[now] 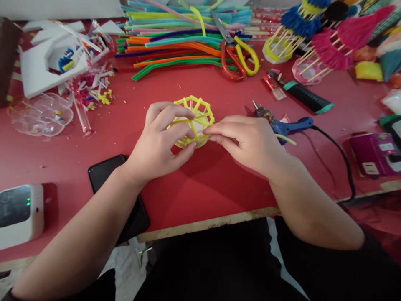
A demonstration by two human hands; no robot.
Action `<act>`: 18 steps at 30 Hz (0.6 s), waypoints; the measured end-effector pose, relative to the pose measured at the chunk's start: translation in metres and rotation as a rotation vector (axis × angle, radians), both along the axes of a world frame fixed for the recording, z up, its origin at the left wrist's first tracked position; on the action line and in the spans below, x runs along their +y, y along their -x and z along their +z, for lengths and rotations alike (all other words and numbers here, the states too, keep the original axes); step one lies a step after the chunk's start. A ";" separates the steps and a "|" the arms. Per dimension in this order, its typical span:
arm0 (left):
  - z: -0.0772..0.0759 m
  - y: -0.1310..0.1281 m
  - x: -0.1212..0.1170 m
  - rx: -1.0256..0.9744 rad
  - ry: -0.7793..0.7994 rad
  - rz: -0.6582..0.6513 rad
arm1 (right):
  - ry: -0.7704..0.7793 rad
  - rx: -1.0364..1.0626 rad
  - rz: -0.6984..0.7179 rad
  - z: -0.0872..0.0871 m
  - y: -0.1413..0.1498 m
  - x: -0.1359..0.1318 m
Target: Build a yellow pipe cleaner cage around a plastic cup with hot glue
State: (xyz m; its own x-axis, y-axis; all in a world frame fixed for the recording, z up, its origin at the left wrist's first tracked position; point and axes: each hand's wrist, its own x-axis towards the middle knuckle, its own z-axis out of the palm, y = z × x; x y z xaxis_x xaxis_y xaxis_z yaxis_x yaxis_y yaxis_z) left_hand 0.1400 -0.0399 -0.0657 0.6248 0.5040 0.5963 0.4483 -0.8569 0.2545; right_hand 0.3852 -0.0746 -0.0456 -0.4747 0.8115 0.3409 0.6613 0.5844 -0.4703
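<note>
A small round frame of yellow pipe cleaners (206,109), with spokes and a pale base, stands on the red table between my hands. My left hand (163,140) grips its left side, fingers over the top and thumb at the near rim. At the right rim, my right hand (247,140) pinches a yellow pipe cleaner (287,139), its loose end sticking out beyond the hand. The fingertips hide where this strip meets the frame. Just right of that hand lies a blue glue gun (282,125), partly covered by it.
Bundled pipe cleaners (175,46) and scissors (234,50) lie at the back. Foam scraps (34,75) and a clear tray (40,115) are left, a phone (106,169) under my left forearm. Stick-built models (332,48), a cutter (308,97) and a purple box (372,152) stand right.
</note>
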 end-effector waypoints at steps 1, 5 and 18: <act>0.001 0.000 0.000 -0.003 0.002 -0.007 | -0.005 -0.004 0.002 0.000 0.000 0.000; 0.002 -0.001 -0.002 0.018 0.049 0.027 | -0.026 0.009 0.009 -0.001 0.000 0.001; 0.001 -0.004 -0.005 -0.007 0.068 0.059 | -0.160 0.073 0.004 -0.012 0.013 -0.006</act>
State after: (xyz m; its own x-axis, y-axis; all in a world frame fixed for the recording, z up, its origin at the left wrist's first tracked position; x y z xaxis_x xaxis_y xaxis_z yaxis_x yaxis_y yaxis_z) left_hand 0.1436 -0.0454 -0.0647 0.5886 0.5791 0.5640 0.4954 -0.8098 0.3144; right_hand 0.3726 -0.0804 -0.0572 -0.4468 0.7424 0.4993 0.6263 0.6581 -0.4180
